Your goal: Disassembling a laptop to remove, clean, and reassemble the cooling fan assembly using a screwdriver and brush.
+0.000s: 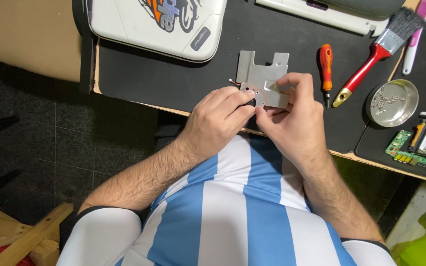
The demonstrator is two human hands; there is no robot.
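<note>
Fan (250, 102), perhaps, beneath fingertips (246, 93)
</note>
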